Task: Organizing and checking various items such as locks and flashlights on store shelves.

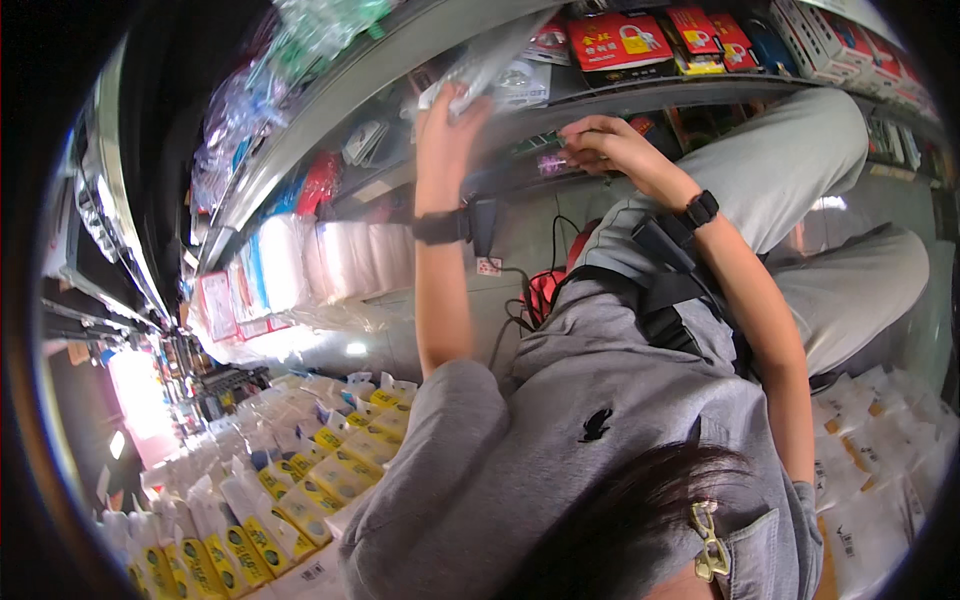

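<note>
My left hand (447, 140) is raised at the front of a shelf, its fingers closed on a clear plastic bag (487, 68). The bag stretches up and to the right from my fingers and is smeared by motion. To the right, my right hand (608, 148) hangs before the lower shelf with curled fingers; whether anything is pinched in them I cannot make out. A small purple item (551, 163) lies just left of those fingertips. Behind the bag, on the shelf, is a pale clear-wrapped package (523, 84).
Red boxes with a padlock picture (620, 42) line the upper shelf at right. White wrapped packs (350, 255) stand at left below the shelf edge. Several yellow-and-white packages (290, 490) cover the lower left. White packs (880, 450) lie at lower right. Black cables (512, 300) hang beside my bent legs.
</note>
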Motion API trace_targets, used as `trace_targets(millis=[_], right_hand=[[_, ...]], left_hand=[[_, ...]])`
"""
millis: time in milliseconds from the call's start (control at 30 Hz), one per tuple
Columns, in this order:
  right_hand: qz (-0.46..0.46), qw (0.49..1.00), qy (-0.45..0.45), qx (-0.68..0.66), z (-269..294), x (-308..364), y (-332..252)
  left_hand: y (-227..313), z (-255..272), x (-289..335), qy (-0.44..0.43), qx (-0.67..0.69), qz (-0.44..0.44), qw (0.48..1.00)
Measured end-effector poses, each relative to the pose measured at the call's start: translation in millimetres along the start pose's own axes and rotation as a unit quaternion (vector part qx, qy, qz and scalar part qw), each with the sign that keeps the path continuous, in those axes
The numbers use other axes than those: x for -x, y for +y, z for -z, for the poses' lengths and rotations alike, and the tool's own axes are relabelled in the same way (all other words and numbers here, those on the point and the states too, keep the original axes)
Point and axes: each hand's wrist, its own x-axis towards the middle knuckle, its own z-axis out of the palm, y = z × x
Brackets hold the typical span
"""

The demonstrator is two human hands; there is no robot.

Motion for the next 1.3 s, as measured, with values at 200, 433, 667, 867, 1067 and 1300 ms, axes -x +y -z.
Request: trace_targets(millis=[200,433,667,867,1067,1300], right_hand=[[-0.017,0.999,-0.022,0.045,-7.9,-6.5,11.1],[-0.044,0.993,-0.001,0.113,-16.5,-2.0,19.0],[-0.052,0.986,-0.003,0.161,-24.6,4.7,13.8],[-0.03,0.986,0.017,0.166,-14.9,-4.2,17.7],[-0.044,0.987,0.026,0.153,-9.1,-2.9,19.3],[-0.031,0.981,-0.018,0.189,-13.3,-4.8,20.3]], left_hand=[[29.7,76.4,56.4,0.069,0.034,-0.089,0.993],[62.6,159.0,47.1,0.222,0.058,-0.305,0.924],[103.1,330.3,-35.4,0.343,-0.441,-0.377,0.739],[106.7,320.9,-86.1,0.277,-0.575,-0.369,0.676],[87.5,212.3,-57.7,0.395,-0.717,-0.183,0.545],[69.6,185.3,-29.4,0.234,-0.503,0.003,0.832]])
